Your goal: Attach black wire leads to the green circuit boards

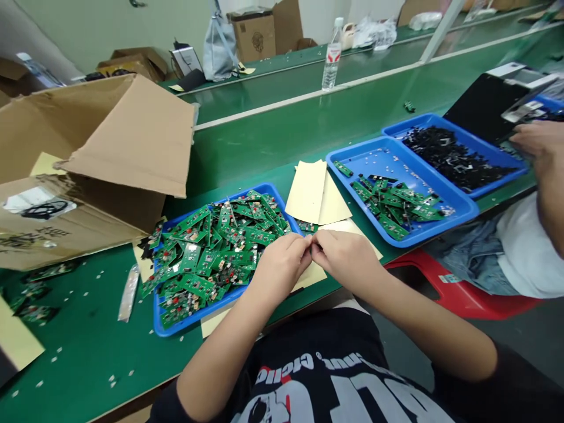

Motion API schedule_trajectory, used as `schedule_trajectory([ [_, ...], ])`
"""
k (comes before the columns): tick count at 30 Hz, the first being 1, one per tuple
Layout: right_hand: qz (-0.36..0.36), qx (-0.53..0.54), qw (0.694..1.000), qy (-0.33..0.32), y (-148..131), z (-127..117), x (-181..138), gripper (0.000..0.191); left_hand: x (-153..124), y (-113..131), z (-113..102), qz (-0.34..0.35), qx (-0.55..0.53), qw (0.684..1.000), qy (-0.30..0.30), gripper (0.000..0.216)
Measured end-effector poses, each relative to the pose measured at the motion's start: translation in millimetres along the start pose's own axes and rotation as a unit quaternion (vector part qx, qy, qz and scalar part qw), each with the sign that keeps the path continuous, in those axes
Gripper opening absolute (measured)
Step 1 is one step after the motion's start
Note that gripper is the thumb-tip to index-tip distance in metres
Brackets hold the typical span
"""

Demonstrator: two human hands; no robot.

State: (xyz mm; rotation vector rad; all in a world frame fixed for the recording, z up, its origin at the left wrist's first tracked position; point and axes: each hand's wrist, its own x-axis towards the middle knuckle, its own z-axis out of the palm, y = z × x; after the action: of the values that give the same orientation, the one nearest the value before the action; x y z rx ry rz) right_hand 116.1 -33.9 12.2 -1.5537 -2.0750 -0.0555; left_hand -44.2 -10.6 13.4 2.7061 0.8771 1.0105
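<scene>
My left hand [285, 259] and my right hand [346, 254] meet at the fingertips over yellow paper near the table's front edge. Both are closed in a pinch, and whatever lies between the fingers is hidden. Just beyond the fingertips shows part of a green circuit board [307, 226]; whether it is held or lies on the paper I cannot tell. Left of my hands a blue tray [159, 314] is heaped with green circuit boards [220, 247]. Yellow paper sheets [311, 191] lie right behind my hands. To the right, another blue tray [374, 154] holds fewer boards [396, 202].
A third tray [482, 187] holds black parts. At the right edge is a co-worker's hand [540, 141], near a red stool [423, 267]. An open cardboard box [132, 138] stands at left, a water bottle [332, 56] at the back. Small white bits litter the green table [92, 329].
</scene>
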Motion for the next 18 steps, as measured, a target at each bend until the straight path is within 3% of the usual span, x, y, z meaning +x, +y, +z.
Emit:
schedule_trajectory([
  [4, 0.151, 0.011, 0.987, 0.048, 51, -14, -3, 0.017, 13, 1, 10, -0.002, -0.056, 0.998, -0.009, 0.016],
  [8, 0.242, 0.095, 0.962, 0.086, 93, -40, -30, 0.013, 40, 5, 39, -0.109, -0.203, 0.971, -0.058, 0.015],
  [14, 0.328, 0.203, 0.913, 0.130, 101, -42, -77, 0.022, 100, 11, 127, -0.161, -0.239, 0.952, -0.103, 0.019],
  [18, 0.358, 0.249, 0.891, 0.122, 102, -36, -90, 0.026, 120, 17, 160, -0.154, -0.189, 0.961, -0.133, 0.017],
])
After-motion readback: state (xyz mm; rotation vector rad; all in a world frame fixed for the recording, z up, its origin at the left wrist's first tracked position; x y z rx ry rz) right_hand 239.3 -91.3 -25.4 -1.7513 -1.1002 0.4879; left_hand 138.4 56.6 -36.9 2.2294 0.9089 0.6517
